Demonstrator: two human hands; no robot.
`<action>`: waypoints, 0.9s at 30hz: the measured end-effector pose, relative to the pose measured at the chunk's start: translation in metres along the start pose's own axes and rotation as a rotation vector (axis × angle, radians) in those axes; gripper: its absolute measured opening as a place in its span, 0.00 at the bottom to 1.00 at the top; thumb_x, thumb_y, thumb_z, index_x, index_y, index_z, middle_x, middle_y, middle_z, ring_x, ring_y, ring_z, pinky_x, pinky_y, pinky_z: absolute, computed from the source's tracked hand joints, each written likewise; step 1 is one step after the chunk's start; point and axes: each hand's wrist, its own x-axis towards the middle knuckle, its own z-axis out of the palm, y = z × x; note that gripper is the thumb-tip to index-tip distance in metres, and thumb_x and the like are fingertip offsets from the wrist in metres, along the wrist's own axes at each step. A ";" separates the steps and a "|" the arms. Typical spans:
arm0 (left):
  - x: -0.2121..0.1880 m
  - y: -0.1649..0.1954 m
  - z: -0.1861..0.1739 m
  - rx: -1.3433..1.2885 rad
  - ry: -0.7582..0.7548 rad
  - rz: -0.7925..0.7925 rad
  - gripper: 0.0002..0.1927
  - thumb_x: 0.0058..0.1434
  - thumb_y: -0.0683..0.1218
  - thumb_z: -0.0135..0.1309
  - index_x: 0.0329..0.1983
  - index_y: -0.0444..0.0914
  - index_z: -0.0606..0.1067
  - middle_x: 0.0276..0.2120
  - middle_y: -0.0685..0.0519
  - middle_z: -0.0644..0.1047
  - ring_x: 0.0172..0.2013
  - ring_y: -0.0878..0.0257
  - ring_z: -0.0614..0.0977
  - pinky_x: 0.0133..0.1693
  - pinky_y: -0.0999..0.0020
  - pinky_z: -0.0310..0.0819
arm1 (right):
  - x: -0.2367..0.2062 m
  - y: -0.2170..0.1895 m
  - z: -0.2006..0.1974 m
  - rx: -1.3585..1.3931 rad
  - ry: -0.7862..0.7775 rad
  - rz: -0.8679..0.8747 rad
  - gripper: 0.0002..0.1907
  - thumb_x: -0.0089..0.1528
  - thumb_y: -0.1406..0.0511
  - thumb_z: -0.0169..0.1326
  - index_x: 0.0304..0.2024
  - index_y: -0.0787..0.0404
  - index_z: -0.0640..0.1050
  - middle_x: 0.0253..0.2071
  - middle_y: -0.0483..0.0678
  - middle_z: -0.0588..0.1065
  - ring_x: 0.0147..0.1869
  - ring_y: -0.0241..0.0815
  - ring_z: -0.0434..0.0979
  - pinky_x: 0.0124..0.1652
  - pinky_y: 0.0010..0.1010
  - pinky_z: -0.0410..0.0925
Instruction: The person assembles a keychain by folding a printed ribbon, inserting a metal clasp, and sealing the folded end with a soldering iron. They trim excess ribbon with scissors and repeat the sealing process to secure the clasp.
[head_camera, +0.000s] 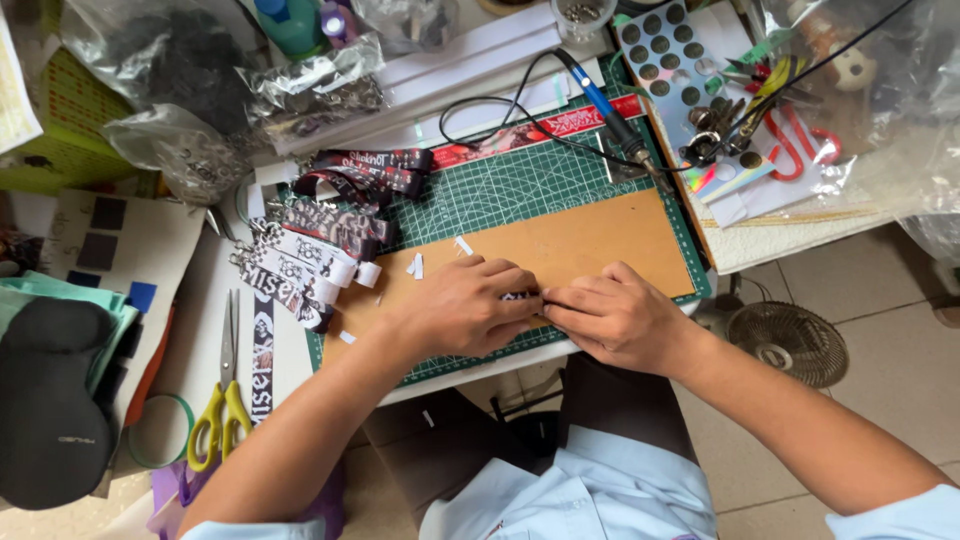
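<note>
My left hand (470, 305) and my right hand (615, 318) meet over the near edge of a brown board (590, 235) that lies on a green cutting mat (520, 185). Both hands pinch a short printed strap piece (520, 296); only a small black and white bit of it shows between the fingers. Small white paper scraps (417, 265) lie on the board just left of my left hand.
A pile of printed straps with metal clips (320, 240) lies at the mat's left edge. Yellow-handled scissors (225, 390) rest at the left. A blue-handled soldering iron (610, 110) with black cord lies at the back. Clear bags (190, 70), a button sheet (675, 55), a floor fan (785, 340).
</note>
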 end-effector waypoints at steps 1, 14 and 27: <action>-0.002 0.001 0.001 0.015 0.002 0.017 0.11 0.59 0.48 0.60 0.45 0.42 0.81 0.48 0.53 0.79 0.49 0.55 0.80 0.44 0.60 0.75 | -0.001 -0.001 0.000 -0.013 -0.017 -0.015 0.14 0.57 0.67 0.62 0.46 0.58 0.80 0.49 0.40 0.78 0.50 0.34 0.77 0.43 0.32 0.62; 0.001 0.000 0.004 0.076 0.009 0.048 0.12 0.60 0.49 0.60 0.47 0.48 0.83 0.49 0.55 0.80 0.50 0.56 0.81 0.43 0.60 0.75 | -0.008 0.007 0.002 -0.041 -0.028 -0.047 0.15 0.56 0.67 0.62 0.47 0.56 0.80 0.52 0.41 0.78 0.51 0.36 0.77 0.43 0.34 0.63; 0.045 -0.018 -0.012 -0.447 0.042 -0.456 0.15 0.58 0.49 0.61 0.44 0.36 0.81 0.36 0.48 0.83 0.35 0.60 0.84 0.36 0.64 0.78 | -0.012 0.008 0.002 0.008 -0.029 -0.037 0.16 0.56 0.64 0.64 0.47 0.53 0.81 0.51 0.40 0.78 0.52 0.38 0.77 0.43 0.36 0.62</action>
